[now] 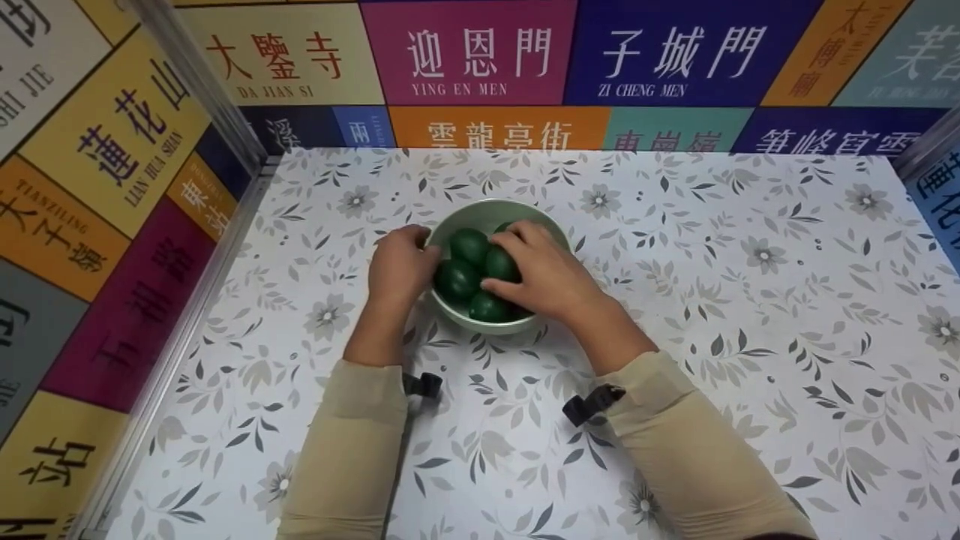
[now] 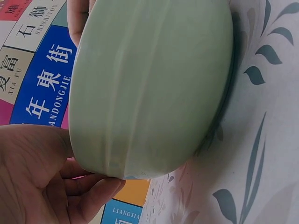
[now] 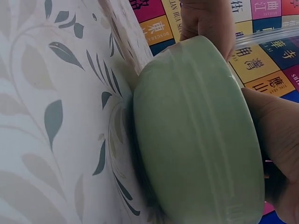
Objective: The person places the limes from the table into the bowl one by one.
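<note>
A pale green bowl [image 1: 487, 328] stands on the table with several dark green, glossy, egg-shaped fruits in it. My left hand [image 1: 399, 264] grips the bowl's left rim; in the left wrist view, its fingertips [image 2: 105, 189] lie against the outside wall. From the right, my right hand [image 1: 551, 277] reaches over the rim into the bowl. Its thumb and fingers curl round one dark green fruit [image 1: 501, 264], partly covering it. Beside that one lie other fruits [image 1: 469, 246], and one at the back is mostly hidden by the fingers. The right wrist view shows the bowl's outer side [image 3: 201, 135].
The table [image 1: 720, 360] has a white cover printed with grey leaves and flowers. Panels with coloured blocks of lettering stand behind it [image 1: 469, 52] and along the left side [image 1: 112, 165]. Each wrist carries a black strap [image 1: 592, 405] by a beige sleeve.
</note>
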Motion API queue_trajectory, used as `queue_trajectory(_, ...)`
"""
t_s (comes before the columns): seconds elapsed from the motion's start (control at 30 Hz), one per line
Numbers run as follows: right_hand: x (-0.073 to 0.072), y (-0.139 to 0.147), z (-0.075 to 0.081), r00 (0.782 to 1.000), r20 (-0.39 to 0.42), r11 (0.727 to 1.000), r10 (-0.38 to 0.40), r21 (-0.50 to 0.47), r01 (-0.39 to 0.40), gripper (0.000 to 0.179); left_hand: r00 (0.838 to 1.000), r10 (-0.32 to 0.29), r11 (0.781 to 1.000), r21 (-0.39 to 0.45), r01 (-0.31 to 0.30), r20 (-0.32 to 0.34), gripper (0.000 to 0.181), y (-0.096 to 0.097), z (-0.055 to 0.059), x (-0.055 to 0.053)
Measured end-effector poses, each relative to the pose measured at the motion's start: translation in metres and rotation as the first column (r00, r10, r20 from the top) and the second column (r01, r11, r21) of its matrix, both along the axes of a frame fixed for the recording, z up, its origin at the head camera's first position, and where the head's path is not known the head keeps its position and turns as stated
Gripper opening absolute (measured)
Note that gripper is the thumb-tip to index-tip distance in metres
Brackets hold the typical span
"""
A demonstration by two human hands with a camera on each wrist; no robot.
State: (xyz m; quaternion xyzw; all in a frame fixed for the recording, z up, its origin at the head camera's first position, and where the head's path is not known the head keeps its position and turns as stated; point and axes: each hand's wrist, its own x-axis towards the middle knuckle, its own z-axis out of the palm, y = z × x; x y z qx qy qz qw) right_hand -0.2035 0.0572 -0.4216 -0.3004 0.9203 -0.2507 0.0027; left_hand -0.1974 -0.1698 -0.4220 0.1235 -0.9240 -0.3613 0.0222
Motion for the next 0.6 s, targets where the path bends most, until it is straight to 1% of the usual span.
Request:
queue_trajectory(0.3, -0.0023, -0.0072, -0.0047, 1.000, -0.001, 1.000, -0.007, 0.005, 0.007, 0.066, 1.000, 0.000, 1.000, -0.006, 0.000, -0.007, 0.039, -0.0003, -0.0008, -0.0014)
queue_trajectory(0.6, -0.0017, -0.0090, -0.0075, 1.000, 0.005, 0.999, -0.003, 0.040, 0.003, 0.065, 1.000, -0.005, 1.000, -0.017, 0.004, -0.021, 0.039, -0.0013, -0.0025, -0.0024)
